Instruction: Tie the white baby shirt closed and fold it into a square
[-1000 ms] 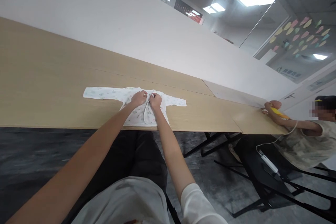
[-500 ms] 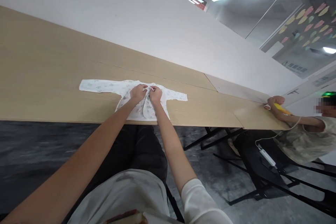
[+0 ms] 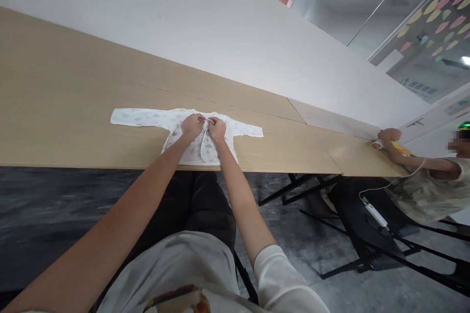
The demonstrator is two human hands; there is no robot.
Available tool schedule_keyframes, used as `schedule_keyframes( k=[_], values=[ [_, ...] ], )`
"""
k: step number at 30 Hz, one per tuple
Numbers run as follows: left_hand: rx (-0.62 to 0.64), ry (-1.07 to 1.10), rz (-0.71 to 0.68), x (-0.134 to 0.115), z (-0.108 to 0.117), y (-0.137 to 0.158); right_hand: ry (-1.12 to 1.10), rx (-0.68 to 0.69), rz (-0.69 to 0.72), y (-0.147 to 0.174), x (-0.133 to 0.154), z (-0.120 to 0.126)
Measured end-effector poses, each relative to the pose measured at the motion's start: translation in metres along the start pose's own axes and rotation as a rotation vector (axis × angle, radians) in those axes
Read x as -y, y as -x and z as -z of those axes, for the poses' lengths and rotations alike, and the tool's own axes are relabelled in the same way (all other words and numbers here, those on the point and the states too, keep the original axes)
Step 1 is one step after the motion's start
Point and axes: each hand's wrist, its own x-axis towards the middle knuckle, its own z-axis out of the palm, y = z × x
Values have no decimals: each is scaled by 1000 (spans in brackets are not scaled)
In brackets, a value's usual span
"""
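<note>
A white baby shirt (image 3: pixel 147 118) with a small pale print lies flat before me, its long sleeves spread to both sides. My left hand (image 3: pixel 193 125) is closed in a pinch at the left of the neck opening, on the shirt's upper front. Just across from it, my right hand (image 3: pixel 217 128) pinches the edge of the front flap, close to the collar. A small gap separates the fingertips. What exactly lies between the fingers, cloth or a thin tie, is too small to make out. Below the right hand, the flap's curved edge hangs loosely over the front.
The shirt rests on a long wooden table (image 3: pixel 73 93) near its front edge, with a white partition (image 3: pixel 220 34) behind. At far right a seated person (image 3: pixel 429 183) handles a doll (image 3: pixel 394 134). A black folding chair (image 3: pixel 362 225) bears a white power strip (image 3: pixel 376 215).
Both hands stay at the neck opening with only slight finger movement. The camera view has shifted a little. The shirt lies in the same place.
</note>
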Motion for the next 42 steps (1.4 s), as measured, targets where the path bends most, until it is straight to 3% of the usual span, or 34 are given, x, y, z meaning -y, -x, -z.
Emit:
schedule_keyframes(
  k=[14,23,36,42],
  values=[
    [-17,169,13,2,4,3,-90,28,24,-3,-5,-4],
    [-11,178,23,1,6,5,-131,16,-28,-3,-6,-2],
    [-29,186,-7,2,7,5,-191,10,83,-2,-3,-3],
    [-41,211,-4,3,4,3,-223,56,41,-3,-3,-4]
  ],
)
